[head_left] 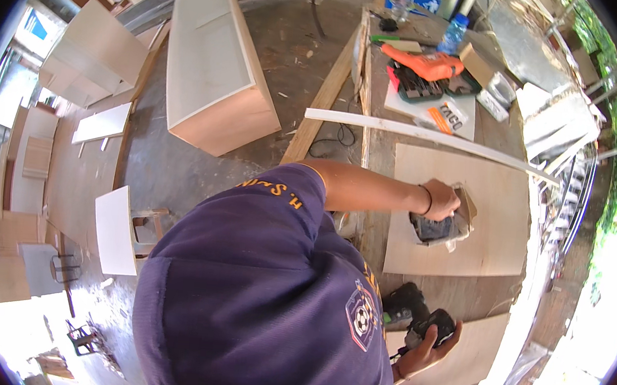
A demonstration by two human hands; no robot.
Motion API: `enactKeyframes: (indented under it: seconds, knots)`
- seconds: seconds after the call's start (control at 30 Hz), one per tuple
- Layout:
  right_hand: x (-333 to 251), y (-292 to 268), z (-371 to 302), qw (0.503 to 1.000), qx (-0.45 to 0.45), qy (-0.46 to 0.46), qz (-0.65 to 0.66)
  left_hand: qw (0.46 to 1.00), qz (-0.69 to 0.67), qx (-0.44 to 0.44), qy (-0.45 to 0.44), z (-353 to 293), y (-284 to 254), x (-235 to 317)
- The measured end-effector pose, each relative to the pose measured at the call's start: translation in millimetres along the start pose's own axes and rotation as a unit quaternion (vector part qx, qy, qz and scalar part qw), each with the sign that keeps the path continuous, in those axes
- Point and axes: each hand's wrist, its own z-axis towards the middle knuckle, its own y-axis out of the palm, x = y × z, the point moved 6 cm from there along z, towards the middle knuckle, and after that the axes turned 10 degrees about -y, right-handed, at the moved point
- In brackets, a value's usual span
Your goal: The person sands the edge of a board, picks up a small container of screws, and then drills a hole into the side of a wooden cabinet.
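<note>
My left hand (441, 200) reaches out over a pale plywood panel (498, 209) lying on the workbench. It presses down on a dark pad wrapped in brownish paper (437, 229), which looks like a sanding block. My right hand (423, 353) is low beside my purple shirt (255, 298), holding a black power tool (415, 315). That tool sits over the bench just above a second plywood piece (470, 353). A dark band circles my left wrist.
A long white strip (431, 136) lies across the bench beyond the panel. Farther back are an orange power tool (426, 63) on a black case and a water bottle (453, 33). A white cabinet (216, 74), loose white boards (116, 231) and a plank (324, 98) stand on the floor.
</note>
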Motion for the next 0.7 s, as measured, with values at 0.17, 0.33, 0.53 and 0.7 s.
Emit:
enactKeyframes:
  seconds: [0.17,0.33,0.53,0.7]
  knots:
    - [-2,3,7,1.0,0.0,0.013,0.028,0.998,-0.051,-0.038,0.012,17,16,-27]
    - [-7,-1,13,1.0,0.011,-0.004,-0.013,0.989,-0.148,-0.019,-0.002,15,8,-35]
    - [-7,-4,7,1.0,0.023,0.011,-0.007,0.988,0.06,-0.141,-0.009,6,12,-11]
    - [-6,-3,6,1.0,0.018,0.007,-0.014,0.968,0.191,-0.159,0.025,6,16,7]
